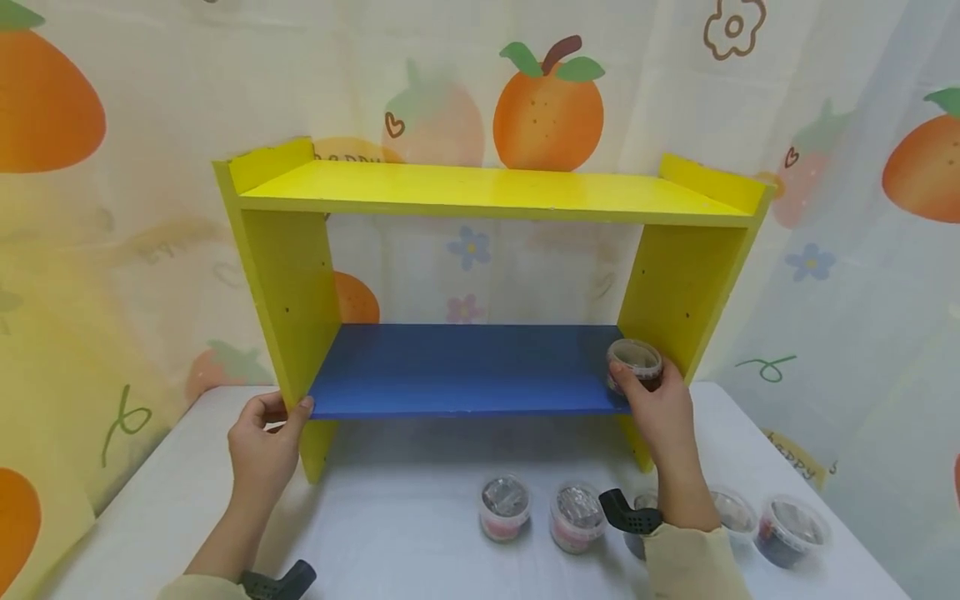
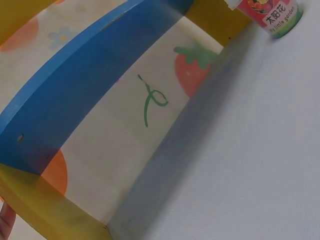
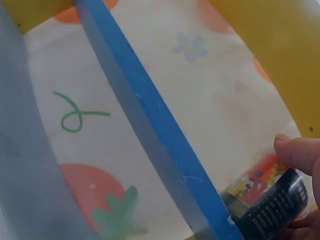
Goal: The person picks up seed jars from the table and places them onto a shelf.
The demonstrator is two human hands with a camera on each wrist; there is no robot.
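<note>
From the head view, I see the right hand (image 1: 663, 408) gripping a small cup (image 1: 633, 360), thumb on its near left and fingers round its right. It is at the right end of the blue shelf (image 1: 465, 371), toward the near edge and close to the right side panel (image 1: 682, 292). The left hand (image 1: 262, 442) pinches the left side panel (image 1: 288, 292) beside the shelf's near left corner. I'd worry about the cup tipping over the near edge if it were let go too far forward; fingers squeezed between cup and right panel could also nudge it over. Other cups (image 1: 504, 508) are on the table (image 1: 405, 533) below, where a falling one might knock them. The cup's mouth faces up, its long axis close to vertical.

In the left wrist view only a bit of finger shows at the lower left, so that grasp can't be judged there.

In the right wrist view the thumb lies near the cup's rim, and the base is down by the shelf's near edge; the long axis runs roughly square to the board. I can't tell whether the base bears fully on it; a half-seated cup could topple on release.
</note>
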